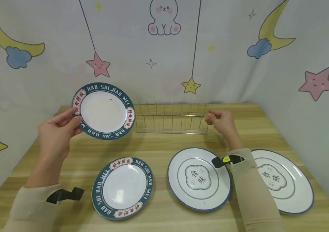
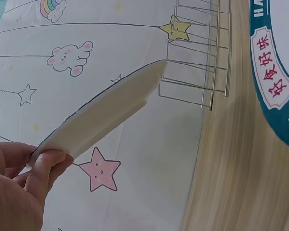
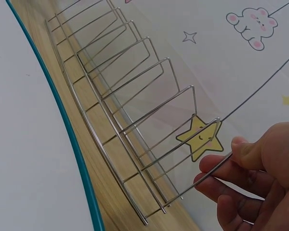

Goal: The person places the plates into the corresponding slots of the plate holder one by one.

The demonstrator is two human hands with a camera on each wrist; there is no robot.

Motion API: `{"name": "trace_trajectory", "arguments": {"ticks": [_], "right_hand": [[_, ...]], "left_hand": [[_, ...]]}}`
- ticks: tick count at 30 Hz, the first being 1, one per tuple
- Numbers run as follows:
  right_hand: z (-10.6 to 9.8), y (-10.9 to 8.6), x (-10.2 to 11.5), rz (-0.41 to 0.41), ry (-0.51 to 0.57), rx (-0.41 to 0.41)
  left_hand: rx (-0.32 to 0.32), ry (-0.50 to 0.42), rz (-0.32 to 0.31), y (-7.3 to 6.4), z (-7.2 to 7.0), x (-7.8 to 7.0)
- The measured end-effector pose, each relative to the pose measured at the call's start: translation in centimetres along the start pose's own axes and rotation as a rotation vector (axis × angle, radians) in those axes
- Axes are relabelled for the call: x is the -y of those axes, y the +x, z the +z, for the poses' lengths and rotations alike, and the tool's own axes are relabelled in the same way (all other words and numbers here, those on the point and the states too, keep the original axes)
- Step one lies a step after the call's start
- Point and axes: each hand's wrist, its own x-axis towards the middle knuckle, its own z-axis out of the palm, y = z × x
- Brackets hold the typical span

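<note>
Plate (image 1: 103, 111), round, teal-rimmed, in pinching left grip (image 1: 57, 130); metal wire rack (image 1: 172, 114) in pinching right grip (image 1: 221, 122)

A white printed backdrop (image 1: 228, 22) faces me, a cartoon bear (image 1: 164, 22) upon it; crescent moons (image 1: 266, 32) flank the bear, a yellow star (image 1: 191, 86) hangs below it, and lower still spreads the wood-grain table (image 1: 153, 145).

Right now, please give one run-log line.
left hand: holds teal-rimmed plate aloft; right hand: pinches wire dish rack; table: another teal-rimmed plate, two blue-rimmed plates
</note>
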Motion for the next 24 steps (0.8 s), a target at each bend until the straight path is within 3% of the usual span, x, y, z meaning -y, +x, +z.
{"name": "trace_trajectory", "arguments": {"ticks": [24], "right_hand": [[0.1, 0.0, 0.0, -0.026, 0.029, -0.014]], "left_hand": [[0.042, -0.011, 0.116, 0.8, 3.7, 0.9]]}}
